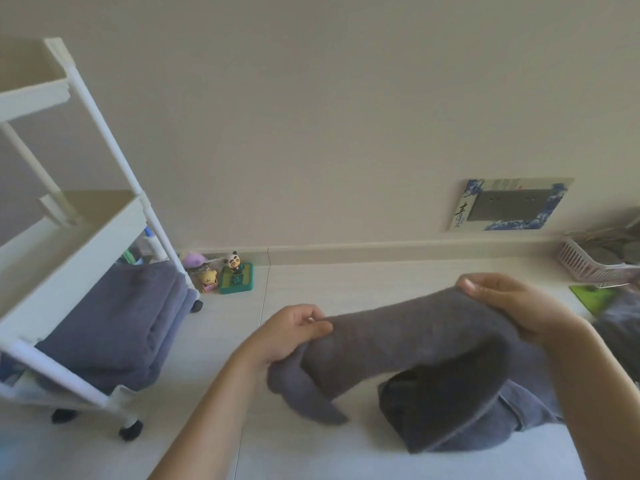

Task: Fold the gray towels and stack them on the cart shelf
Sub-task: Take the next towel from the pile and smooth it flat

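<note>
Left hand (294, 332) and right hand (512, 306) each pinch an end of a gray towel (408, 341) held above the floor (346, 282), right of the cart (86, 237), whose bottom shelf holds folded towels (128, 320).

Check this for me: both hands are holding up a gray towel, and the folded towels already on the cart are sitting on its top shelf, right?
Not quite. The left hand and right hand do hold up a gray towel, but the head view shows the folded towels lying on the bottom shelf of the cart, not its top shelf.
</note>
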